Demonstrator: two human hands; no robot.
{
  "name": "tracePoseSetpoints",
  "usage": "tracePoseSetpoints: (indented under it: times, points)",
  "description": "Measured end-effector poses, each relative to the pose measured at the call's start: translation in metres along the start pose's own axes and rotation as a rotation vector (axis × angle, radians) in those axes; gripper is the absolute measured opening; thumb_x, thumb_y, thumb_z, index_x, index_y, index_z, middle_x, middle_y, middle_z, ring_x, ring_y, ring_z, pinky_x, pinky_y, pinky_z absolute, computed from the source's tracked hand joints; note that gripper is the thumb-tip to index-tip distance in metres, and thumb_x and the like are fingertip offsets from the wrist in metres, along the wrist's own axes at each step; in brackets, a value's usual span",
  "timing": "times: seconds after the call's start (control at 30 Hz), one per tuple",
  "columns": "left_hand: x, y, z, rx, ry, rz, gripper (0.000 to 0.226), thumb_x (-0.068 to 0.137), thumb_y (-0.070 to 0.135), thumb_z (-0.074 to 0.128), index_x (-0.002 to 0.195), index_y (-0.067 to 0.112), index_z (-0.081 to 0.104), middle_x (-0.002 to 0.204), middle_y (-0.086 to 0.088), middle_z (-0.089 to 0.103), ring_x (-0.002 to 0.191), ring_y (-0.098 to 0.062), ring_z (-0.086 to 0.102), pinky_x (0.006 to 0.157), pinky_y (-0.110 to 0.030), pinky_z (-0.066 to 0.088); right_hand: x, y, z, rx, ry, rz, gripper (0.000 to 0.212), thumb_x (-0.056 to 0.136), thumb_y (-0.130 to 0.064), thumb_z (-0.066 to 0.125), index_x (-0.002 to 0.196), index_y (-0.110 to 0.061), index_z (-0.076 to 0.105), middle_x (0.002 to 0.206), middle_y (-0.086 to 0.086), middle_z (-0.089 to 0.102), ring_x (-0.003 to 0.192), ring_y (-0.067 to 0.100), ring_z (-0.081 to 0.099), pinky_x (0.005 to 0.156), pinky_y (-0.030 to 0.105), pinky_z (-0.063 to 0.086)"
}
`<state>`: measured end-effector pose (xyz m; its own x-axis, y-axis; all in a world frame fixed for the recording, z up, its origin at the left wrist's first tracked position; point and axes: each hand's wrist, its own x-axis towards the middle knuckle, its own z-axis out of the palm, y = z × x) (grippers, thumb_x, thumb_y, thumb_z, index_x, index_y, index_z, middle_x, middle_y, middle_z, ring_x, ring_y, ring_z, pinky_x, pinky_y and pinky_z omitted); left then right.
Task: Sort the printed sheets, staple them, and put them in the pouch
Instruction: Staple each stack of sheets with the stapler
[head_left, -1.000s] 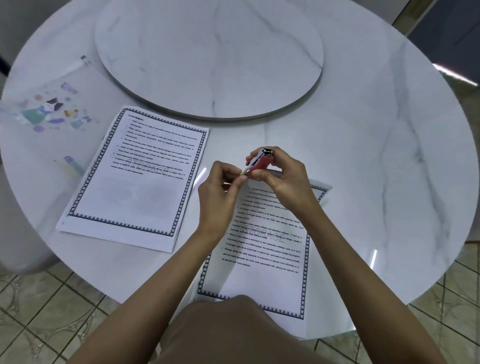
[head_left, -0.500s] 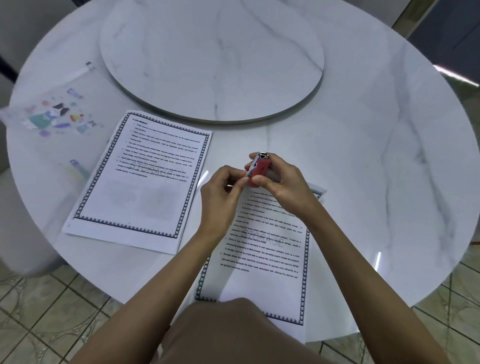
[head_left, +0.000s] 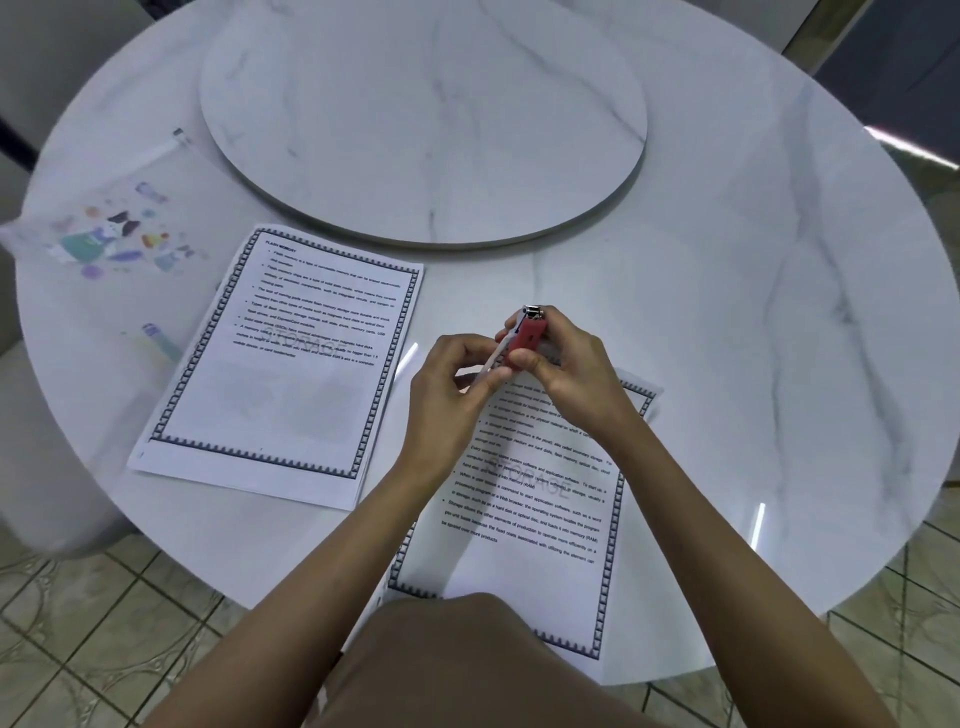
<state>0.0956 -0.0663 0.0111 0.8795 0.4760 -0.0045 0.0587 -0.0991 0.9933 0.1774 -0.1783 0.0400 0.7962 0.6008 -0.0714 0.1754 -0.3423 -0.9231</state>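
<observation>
Round marble table (head_left: 727, 312), raised turntable (head_left: 426, 119) at centre. Item: red stapler (head_left: 527, 338), held over the top corner of the near sheets (head_left: 545, 499). The right hand (head_left: 566, 364) curls round its body. The left hand (head_left: 457, 384) pinches a pale strip at its lower end, stapler arm or sheet corner, I cannot tell. Second stack (head_left: 291, 364) lies left, pouch (head_left: 114, 234) far left. Risk: if the pinch slips, the staple misses the corner or catches a fingertip.

round white marble table (head_left: 727, 260) with a raised turntable (head_left: 423, 119) at centre; beige patterned tiled floor (head_left: 78, 623) below.
</observation>
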Motion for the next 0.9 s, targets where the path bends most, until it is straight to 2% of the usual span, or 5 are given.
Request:
tracePoseSetpoints:
  times: [0.37,0.57,0.67,0.77,0.9]
  points:
    - [0.001,0.004,0.0,-0.01,0.05,-0.005,0.012,0.077,0.021,0.073,0.081,0.029,0.064,0.091,0.003,0.066,0.083,-0.003,0.063,0.077,-0.012,0.049,0.002,0.001,-0.005,0.107,-0.059,0.041,0.03,0.083,-0.007,0.066,0.107,-0.023,0.056,0.105,0.0,0.066,0.104,0.01,0.064,0.091,0.022,0.05]
    - [-0.001,0.003,0.004,-0.028,0.073,-0.017,0.016,0.075,0.021,0.075,0.077,0.032,0.063,0.089,0.005,0.067,0.082,-0.004,0.064,0.075,-0.012,0.05,0.002,0.005,-0.004,0.123,-0.021,0.071,0.024,0.079,-0.002,0.068,0.098,-0.014,0.061,0.094,-0.001,0.068,0.093,0.012,0.067,0.091,0.027,0.051]
    - [0.001,-0.001,0.004,-0.016,0.045,-0.055,0.022,0.076,0.02,0.073,0.095,0.026,0.063,0.094,0.007,0.067,0.086,-0.003,0.065,0.077,-0.013,0.052,0.001,0.007,-0.003,0.055,0.007,0.051,0.023,0.078,-0.004,0.069,0.098,-0.014,0.062,0.093,-0.002,0.069,0.09,0.005,0.066,0.085,0.015,0.049]
    - [0.004,-0.008,-0.002,0.045,-0.045,-0.109,0.042,0.079,0.023,0.071,0.118,0.026,0.054,0.094,0.012,0.065,0.088,0.001,0.064,0.074,-0.007,0.05,0.0,0.01,-0.003,0.046,0.032,0.032,0.023,0.078,-0.003,0.068,0.095,-0.018,0.061,0.095,-0.001,0.069,0.088,0.003,0.065,0.083,0.014,0.05]
    - [-0.001,-0.018,-0.005,0.222,-0.127,-0.128,0.009,0.083,0.023,0.067,0.089,0.017,0.066,0.068,0.008,0.059,0.058,0.004,0.052,0.061,-0.01,0.046,0.003,0.011,-0.003,0.039,0.045,0.009,0.029,0.078,-0.001,0.067,0.086,-0.028,0.057,0.094,-0.002,0.068,0.087,0.001,0.065,0.082,0.013,0.049]
